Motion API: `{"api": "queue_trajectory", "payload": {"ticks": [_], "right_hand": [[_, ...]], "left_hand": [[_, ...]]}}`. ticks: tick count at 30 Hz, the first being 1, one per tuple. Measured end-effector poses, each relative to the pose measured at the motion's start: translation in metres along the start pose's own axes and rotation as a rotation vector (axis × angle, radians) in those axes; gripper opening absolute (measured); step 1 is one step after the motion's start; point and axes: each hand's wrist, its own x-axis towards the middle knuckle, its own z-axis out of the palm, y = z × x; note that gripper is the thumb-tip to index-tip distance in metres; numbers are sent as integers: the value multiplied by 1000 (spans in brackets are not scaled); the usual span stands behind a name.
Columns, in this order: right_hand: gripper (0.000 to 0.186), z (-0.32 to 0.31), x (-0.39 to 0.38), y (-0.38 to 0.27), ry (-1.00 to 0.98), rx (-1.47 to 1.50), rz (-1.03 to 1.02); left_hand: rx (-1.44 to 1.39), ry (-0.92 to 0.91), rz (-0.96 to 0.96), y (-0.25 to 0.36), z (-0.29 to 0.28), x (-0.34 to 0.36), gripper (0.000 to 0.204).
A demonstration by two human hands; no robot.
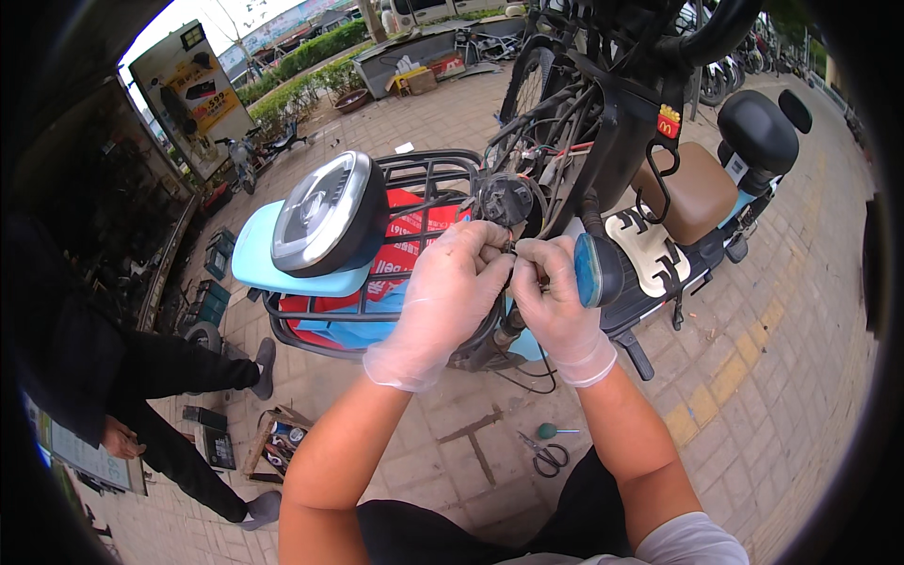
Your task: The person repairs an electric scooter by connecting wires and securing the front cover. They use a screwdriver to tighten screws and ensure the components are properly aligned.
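In transparent gloves, my left hand (450, 287) and my right hand (557, 306) meet at the scooter's front, both closed in a pinch on thin dark wires (510, 247), whose ends are hidden by my fingers. A round black housing (504, 196) sits just above them. A blue-faced oval part (589, 270) is beside my right hand. To the left, a metal basket (311, 345) holds red and blue bags (403, 212), with a silver-and-black oval lamp unit (320, 215) resting on a light-blue panel (252, 247).
Another person in dark clothes (160, 377) stands at left, near batteries (215, 443) and a toolbox (282, 414). Scissors (549, 461) and a green-handled screwdriver (548, 430) lie on the paving below. The scooter's brown seat (692, 184) is at right; parked bikes (716, 75) stand behind.
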Motion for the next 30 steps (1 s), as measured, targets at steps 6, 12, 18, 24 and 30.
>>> {"api": "queue_trajectory", "payload": {"ticks": [6, 12, 18, 24, 30], "right_hand": [[29, 0, 0, 1, -15, 0, 6], [29, 0, 0, 1, -23, 2, 10], [29, 0, -1, 2, -41, 3, 23], [27, 1, -2, 2, -40, 9, 38], [27, 0, -1, 3, -36, 0, 17]], "left_hand": [[5, 5, -1, 0, 1, -1, 25], [20, 7, 3, 2, 0, -1, 26], [33, 7, 17, 1, 0, -1, 26], [3, 10, -1, 1, 1, -1, 26], [32, 12, 11, 1, 1, -1, 26]]}}
